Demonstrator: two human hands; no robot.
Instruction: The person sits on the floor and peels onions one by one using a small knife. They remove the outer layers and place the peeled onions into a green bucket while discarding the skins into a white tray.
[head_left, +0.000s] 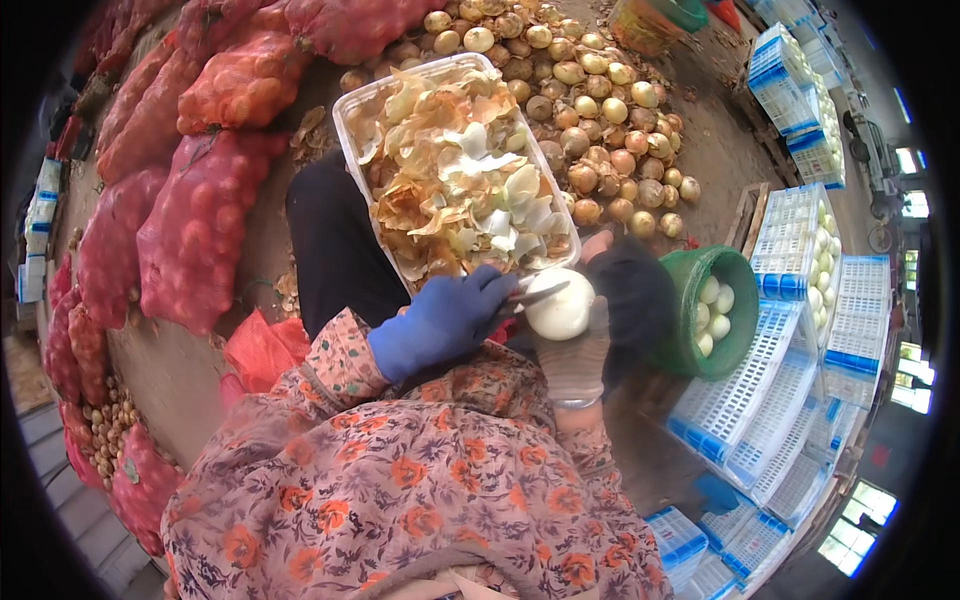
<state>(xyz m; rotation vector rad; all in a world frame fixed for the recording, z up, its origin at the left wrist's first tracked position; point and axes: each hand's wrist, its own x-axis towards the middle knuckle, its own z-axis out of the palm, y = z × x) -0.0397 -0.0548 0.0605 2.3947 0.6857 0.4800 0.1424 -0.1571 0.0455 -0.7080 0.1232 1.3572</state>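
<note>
My left hand (439, 322), in a blue glove, grips a small knife (546, 293) whose blade lies against a peeled white onion (566, 316). The handle is mostly hidden by the fingers. Cupped around the onion's lower right side is my right hand (576, 367), in a striped, pale glove. Just beyond both hands, a white plastic tub (351, 150) rests at my knees, heaped with brown and white onion skins (457, 180). To the right stands a green bucket (739, 337) with several peeled onions (718, 325) inside.
Unpeeled onions (592, 142) lie in a pile on the floor beyond the tub. Full red mesh sacks (206, 232) line the left. Blue-and-white plastic crates (772, 382) stand stacked on the right, some holding peeled onions. Another bucket (646, 28) is at the top.
</note>
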